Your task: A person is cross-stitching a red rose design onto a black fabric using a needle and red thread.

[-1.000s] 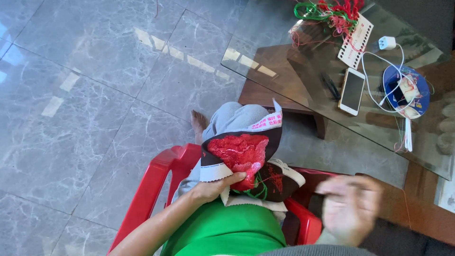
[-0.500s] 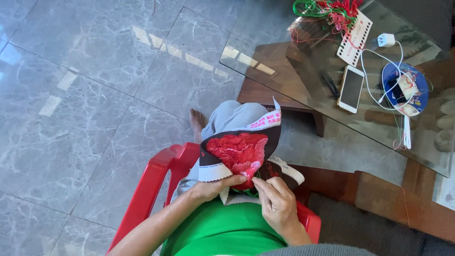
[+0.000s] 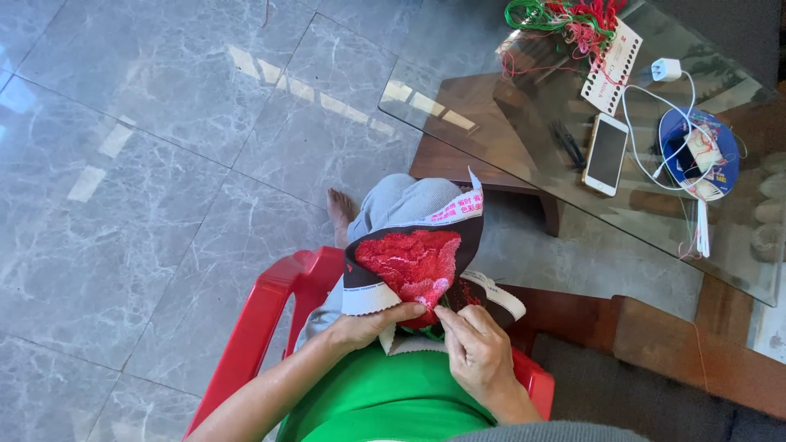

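On our lap, head view: dark embroidery cloth (image 3: 413, 266) w/ red stitched patch, draped over our knee, above the red plastic chair (image 3: 262, 315). Our left hand (image 3: 368, 327) pinches the cloth's near white edge; our right hand (image 3: 475, 352) sits just beside it, fingertips on the cloth's near right part, grip unclear. Far right: glass table (image 3: 491, 123) w/ white phone (image 3: 607, 153), thread bundle (image 3: 569, 16).

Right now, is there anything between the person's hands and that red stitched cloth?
Nothing visible. The left hand grips the near edge of the red stitched cloth, and the right hand has its fingertips at that same edge, touching it directly.
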